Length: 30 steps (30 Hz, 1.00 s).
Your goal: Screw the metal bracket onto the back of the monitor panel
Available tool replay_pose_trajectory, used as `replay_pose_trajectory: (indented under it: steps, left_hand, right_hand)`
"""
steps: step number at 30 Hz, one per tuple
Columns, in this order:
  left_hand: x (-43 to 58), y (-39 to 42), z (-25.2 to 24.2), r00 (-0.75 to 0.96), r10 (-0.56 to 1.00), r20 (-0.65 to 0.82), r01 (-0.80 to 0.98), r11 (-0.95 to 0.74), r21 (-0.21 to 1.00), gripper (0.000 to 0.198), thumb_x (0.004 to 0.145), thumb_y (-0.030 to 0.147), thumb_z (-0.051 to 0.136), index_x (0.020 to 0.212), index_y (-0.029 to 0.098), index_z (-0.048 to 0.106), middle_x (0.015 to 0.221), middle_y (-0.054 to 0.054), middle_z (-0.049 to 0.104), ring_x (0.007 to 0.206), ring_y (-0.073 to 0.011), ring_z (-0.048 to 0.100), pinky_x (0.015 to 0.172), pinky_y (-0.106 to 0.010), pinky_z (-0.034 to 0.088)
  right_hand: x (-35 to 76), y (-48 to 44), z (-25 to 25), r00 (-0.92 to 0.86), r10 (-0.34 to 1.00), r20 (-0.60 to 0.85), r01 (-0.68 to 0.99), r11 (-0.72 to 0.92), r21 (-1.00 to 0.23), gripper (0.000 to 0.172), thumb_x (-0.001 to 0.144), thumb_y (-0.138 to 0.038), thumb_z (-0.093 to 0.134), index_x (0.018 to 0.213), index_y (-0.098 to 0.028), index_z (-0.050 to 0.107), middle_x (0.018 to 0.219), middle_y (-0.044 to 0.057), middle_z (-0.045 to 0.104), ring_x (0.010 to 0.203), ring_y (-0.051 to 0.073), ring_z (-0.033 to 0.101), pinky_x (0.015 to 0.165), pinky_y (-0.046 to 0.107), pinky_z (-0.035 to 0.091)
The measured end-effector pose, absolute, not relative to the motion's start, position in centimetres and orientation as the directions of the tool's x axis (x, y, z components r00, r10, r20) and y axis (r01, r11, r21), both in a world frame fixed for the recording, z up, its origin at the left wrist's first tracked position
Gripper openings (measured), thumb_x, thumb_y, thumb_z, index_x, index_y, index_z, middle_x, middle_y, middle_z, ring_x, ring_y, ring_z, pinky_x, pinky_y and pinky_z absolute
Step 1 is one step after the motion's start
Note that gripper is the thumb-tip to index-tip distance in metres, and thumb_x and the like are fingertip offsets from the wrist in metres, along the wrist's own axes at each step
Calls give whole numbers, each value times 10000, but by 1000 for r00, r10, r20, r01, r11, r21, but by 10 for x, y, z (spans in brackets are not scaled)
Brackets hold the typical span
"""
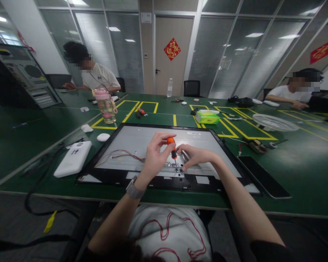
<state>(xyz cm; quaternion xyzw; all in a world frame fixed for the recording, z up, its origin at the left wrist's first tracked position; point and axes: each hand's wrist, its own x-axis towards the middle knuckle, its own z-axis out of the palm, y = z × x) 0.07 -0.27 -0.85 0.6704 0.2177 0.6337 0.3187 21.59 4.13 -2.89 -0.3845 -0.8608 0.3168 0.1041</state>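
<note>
A flat monitor panel [131, 140] lies face down in its black frame on the green table in front of me. My left hand [155, 154] is closed round the orange handle of a small screwdriver [172, 145], held upright with its tip on the panel's lower middle. My right hand [194, 155] rests beside it, fingers pinched around the shaft near the tip and touching the panel. Thin coloured wires [123, 155] run across the panel's left half.
A white device [73, 158] lies left of the panel, a dark phone [264, 176] to its right. Behind stand a pink-lidded bottle [106, 104], a green tissue pack [207, 117], a white fan grille [274, 122]. Two other people sit at the far table edges.
</note>
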Motion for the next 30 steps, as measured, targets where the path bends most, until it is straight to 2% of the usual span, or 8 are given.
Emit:
replay_pose_trajectory:
  steps: [7, 13, 19, 27, 30]
  left_hand:
    - [0, -6, -9, 214, 744, 633, -215, -596, 774, 268, 936, 243, 491, 1152, 200, 644, 1125, -87, 679, 1031, -193, 655, 938, -330, 500]
    - [-1, -10, -3, 216, 744, 632, -190, -603, 775, 282, 935, 243, 497, 1168, 211, 652, 1220, -88, 659, 1059, -195, 653, 939, -322, 502]
    - [-2, -14, 1, 232, 725, 648, -191, -620, 761, 277, 931, 247, 499, 1142, 201, 672, 1125, -96, 694, 1011, -203, 667, 935, -355, 508]
    - [-1, -5, -7, 149, 679, 719, -216, -687, 694, 160, 807, 220, 683, 961, 204, 725, 958, -56, 619, 871, -141, 619, 780, -262, 519]
    - [-1, -5, -6, 150, 682, 716, -178, -693, 698, 185, 851, 245, 629, 1007, 205, 721, 1005, -70, 617, 930, -156, 610, 804, -269, 510]
  right_hand:
    - [215, 40, -28, -678, 731, -70, 606, 504, -616, 666, 591, -597, 774, 1067, -207, 520, 1198, 75, 527, 1131, 278, 482, 1003, 390, 383]
    - [214, 38, -25, -674, 734, -88, 617, 493, -614, 686, 595, -620, 762, 1078, -205, 509, 1200, 82, 515, 1139, 280, 475, 1008, 391, 378]
    - [214, 38, -23, -683, 726, -84, 603, 496, -625, 633, 595, -625, 762, 1023, -222, 529, 1175, 64, 537, 1136, 282, 473, 1009, 405, 378]
    - [215, 40, -26, -691, 720, -68, 594, 511, -621, 618, 599, -573, 778, 1029, -211, 520, 1194, 77, 530, 1131, 279, 481, 997, 384, 380]
    - [215, 40, -27, -686, 724, -66, 596, 507, -623, 638, 595, -574, 781, 1037, -199, 513, 1202, 90, 524, 1131, 282, 482, 997, 387, 380]
